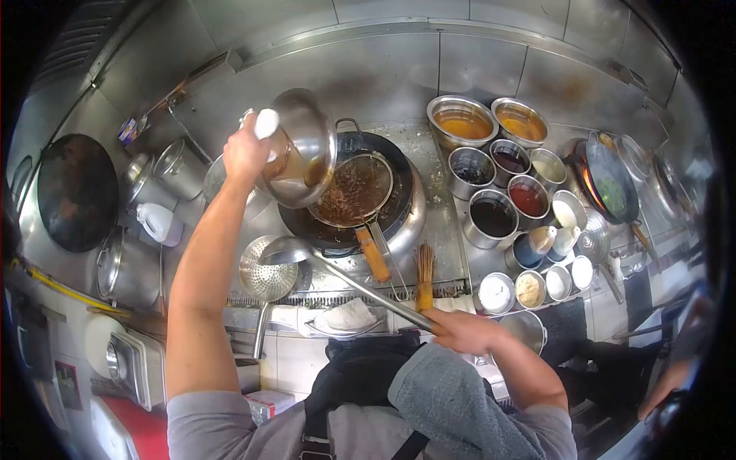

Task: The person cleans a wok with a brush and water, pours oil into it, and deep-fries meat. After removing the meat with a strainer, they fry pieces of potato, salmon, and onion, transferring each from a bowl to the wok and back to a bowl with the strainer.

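Observation:
My left hand [244,156] is closed on the rim of a large steel bowl [290,107], with a bit of white material [266,124] at the fingers. The bowl is tilted toward the wok [400,165], with some brownish liquid inside. A round mesh strainer [381,170] with a wooden handle [373,255] rests over the wok, dark brown bits in it. My right hand [466,333] grips the long handle of a ladle [284,251], whose cup hangs in front of the wok, above a perforated skimmer [261,276].
Several steel pots of sauces [494,218] and small tubs of powders [529,289] stand to the right. A bamboo brush [425,277] and a white cloth [345,315] lie in front. At far right are another wok [612,184] with greens and flame, and another person's hand [665,387].

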A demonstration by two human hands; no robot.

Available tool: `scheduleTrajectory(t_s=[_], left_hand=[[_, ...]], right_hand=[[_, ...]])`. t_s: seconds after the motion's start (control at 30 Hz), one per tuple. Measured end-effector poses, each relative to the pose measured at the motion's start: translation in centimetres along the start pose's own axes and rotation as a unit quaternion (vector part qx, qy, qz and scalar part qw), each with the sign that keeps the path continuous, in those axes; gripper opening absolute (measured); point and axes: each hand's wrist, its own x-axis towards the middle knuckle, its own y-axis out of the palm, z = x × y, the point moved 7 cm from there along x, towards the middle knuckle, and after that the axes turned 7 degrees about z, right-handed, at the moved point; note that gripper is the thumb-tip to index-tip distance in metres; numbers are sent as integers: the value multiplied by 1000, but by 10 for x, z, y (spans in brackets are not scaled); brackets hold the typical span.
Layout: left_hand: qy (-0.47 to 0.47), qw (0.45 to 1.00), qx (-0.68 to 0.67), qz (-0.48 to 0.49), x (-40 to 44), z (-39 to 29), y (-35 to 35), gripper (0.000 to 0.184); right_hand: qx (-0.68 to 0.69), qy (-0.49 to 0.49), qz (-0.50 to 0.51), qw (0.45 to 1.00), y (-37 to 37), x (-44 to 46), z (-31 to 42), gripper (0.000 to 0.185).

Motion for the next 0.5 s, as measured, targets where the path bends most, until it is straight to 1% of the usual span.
scheduleTrajectory(t_s=[0.03, 0.07, 0.1, 0.17, 0.2, 0.23, 0.27, 0.3, 0.33, 0.37, 0.4, 0.43, 0.5], left_hand=[[-23, 999, -36, -24, -1, 23, 1, 52], [-57, 996, -66, -28, -6, 46, 2, 56], [-91, 988, -107, -61, -8, 76, 7, 55], [-137, 975, -157, -74, -15, 142, 18, 50], [-172, 965, -178, -86, -25, 179, 23, 47], [-206, 954, -198, -96, -38, 219, 31, 45], [-233, 933, -244, -129, -52, 274, 48, 43], [-258, 908, -289, -161, -70, 320, 66, 41], [-283, 851, -396, -198, -96, 349, 75, 39], [-303, 780, -496, -232, -124, 374, 84, 38], [-337, 741, -521, -256, -152, 400, 93, 37], [-370, 698, -543, -283, -181, 427, 103, 35], [-458, 632, -507, -364, -242, 473, 118, 36]], right_hand=[[37, 48, 16, 998, 1, -21, -5, 44], [74, 62, 3, 995, 2, -40, -14, 44], [110, 74, -11, 991, 6, -59, -24, 43], [241, 115, -62, 962, 20, -95, -43, 44], [234, 116, -58, 964, 32, -102, -49, 44], [309, 106, -114, 938, 40, -111, -56, 41], [382, 96, -169, 903, 51, -119, -62, 40], [379, 99, -168, 905, 67, -115, -68, 40], [394, 73, -243, 883, 75, -104, -84, 42], [405, 46, -316, 857, 88, -93, -105, 44], [348, 15, -360, 866, 106, -82, -139, 39], [324, 49, -384, 863, 116, -69, -154, 39], [255, 159, -403, 865, 131, -41, -172, 39]])
